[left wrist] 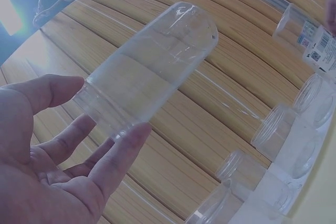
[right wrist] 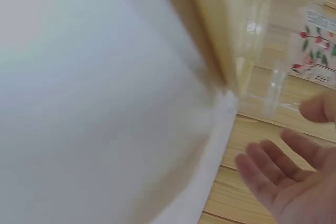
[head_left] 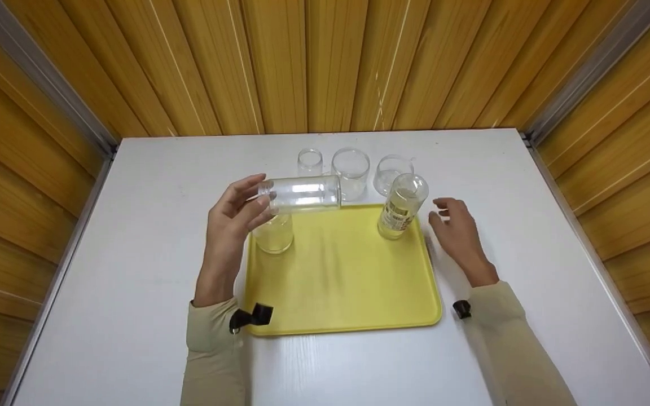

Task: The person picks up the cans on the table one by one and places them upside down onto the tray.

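My left hand [head_left: 229, 225] pinches a clear glass bottle [head_left: 308, 193] by its neck end, thumb on one side and fingers on the other. The bottle lies level in the air over the back left of the yellow tray [head_left: 342, 282], its base pointing right. Seen from the left wrist, the bottle [left wrist: 152, 72] is see-through and without a label. At the tray's back right stands another clear bottle [head_left: 398, 211] with a printed label, which shows red and green plant drawings in the right wrist view. My right hand [head_left: 457, 234] is just right of it, fingers relaxed and holding nothing.
A clear glass [head_left: 275, 239] stands on the tray's back left corner, below the raised bottle. Behind the tray, on the white table [head_left: 161, 237], are a small glass [head_left: 310, 159], a wider glass [head_left: 352, 160] and a low round glass [head_left: 394, 169]. Wood-look panels enclose the table.
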Action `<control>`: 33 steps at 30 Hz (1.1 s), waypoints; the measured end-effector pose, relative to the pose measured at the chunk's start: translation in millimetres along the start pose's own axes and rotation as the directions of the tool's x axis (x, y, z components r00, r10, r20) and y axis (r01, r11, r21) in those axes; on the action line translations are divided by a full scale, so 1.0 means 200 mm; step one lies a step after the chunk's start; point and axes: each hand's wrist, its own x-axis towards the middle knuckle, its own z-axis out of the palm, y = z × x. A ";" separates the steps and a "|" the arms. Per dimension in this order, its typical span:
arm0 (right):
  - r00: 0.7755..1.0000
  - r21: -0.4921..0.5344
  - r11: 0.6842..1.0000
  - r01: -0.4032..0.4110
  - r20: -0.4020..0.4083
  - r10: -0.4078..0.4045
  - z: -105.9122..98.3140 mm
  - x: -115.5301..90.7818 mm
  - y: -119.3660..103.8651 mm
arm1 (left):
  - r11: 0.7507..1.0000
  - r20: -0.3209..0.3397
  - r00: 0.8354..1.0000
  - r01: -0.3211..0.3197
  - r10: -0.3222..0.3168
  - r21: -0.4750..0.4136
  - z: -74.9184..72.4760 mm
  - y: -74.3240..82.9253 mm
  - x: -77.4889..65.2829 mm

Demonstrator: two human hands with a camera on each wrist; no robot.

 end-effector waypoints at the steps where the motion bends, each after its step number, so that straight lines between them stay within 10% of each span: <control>1: 0.999 0.038 0.999 0.003 -0.050 -0.001 -0.01 0.00 -0.02 | 1.000 0.000 1.000 0.001 -0.001 0.002 0.00 0.00 0.00; 9: 0.955 0.222 0.967 0.126 -0.291 -0.058 -0.11 -0.02 -0.26 | 1.000 0.012 1.000 0.003 -0.003 0.001 0.00 0.00 0.00; 33: 0.939 0.400 0.851 0.340 -0.195 -0.284 -0.11 -0.11 -0.55 | 1.000 0.019 1.000 0.004 -0.003 -0.012 0.01 0.01 0.00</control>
